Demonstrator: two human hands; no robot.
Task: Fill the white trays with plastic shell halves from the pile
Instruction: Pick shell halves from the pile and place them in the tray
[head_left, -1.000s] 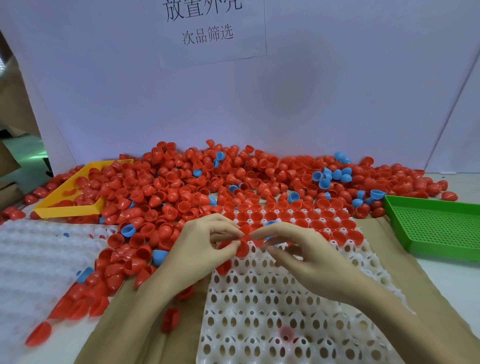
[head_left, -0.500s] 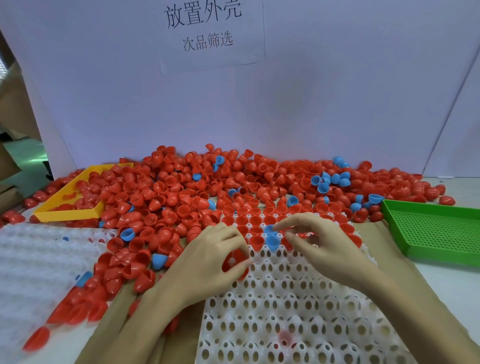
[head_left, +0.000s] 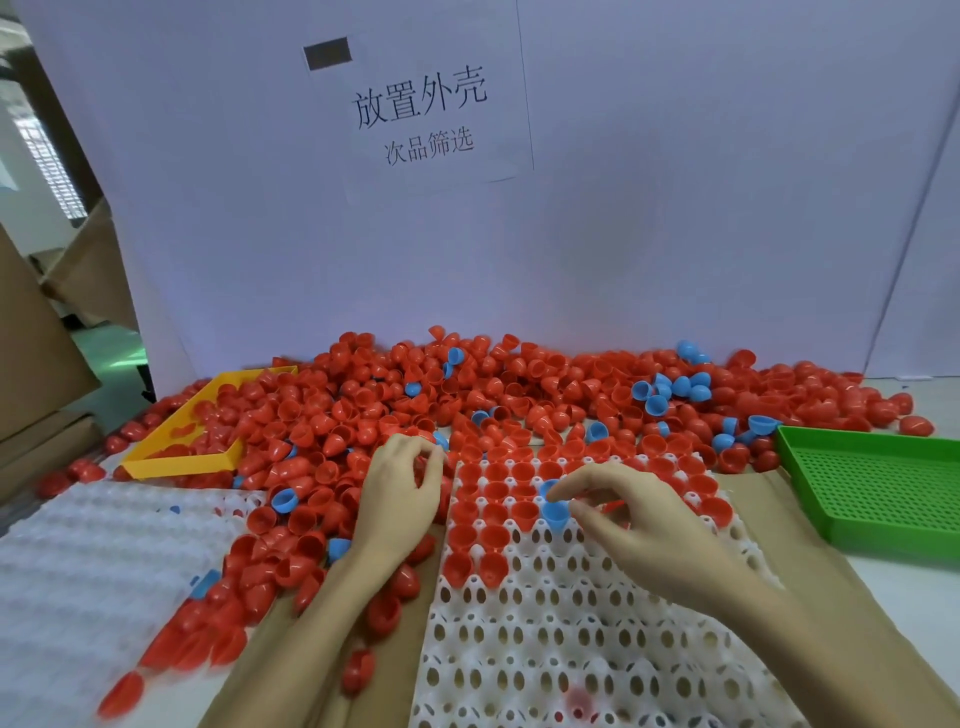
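Observation:
A large pile of red shell halves (head_left: 519, 387), with a few blue ones mixed in, lies along the back wall. In front of it is a white tray (head_left: 545, 649) with egg-shaped holes; its far rows hold red halves. My right hand (head_left: 639, 525) is over that tray and pinches a blue shell half (head_left: 555, 513) between thumb and forefinger, at a hole in the third row. My left hand (head_left: 402, 493) is at the pile's near edge, left of the tray. Its fingers are curled round a red shell half (head_left: 432, 464).
A second white tray (head_left: 78, 561) lies at the left, partly covered by spilled shells. A yellow tray (head_left: 176, 460) sits at the back left, half buried in the pile. A green perforated tray (head_left: 878, 486) stands at the right. Brown cardboard (head_left: 810, 561) lies under the working tray.
My left hand has moved from the tray's left corner up to the pile's edge. My right hand has come down onto the blue half in the tray. The camera has tilted up.

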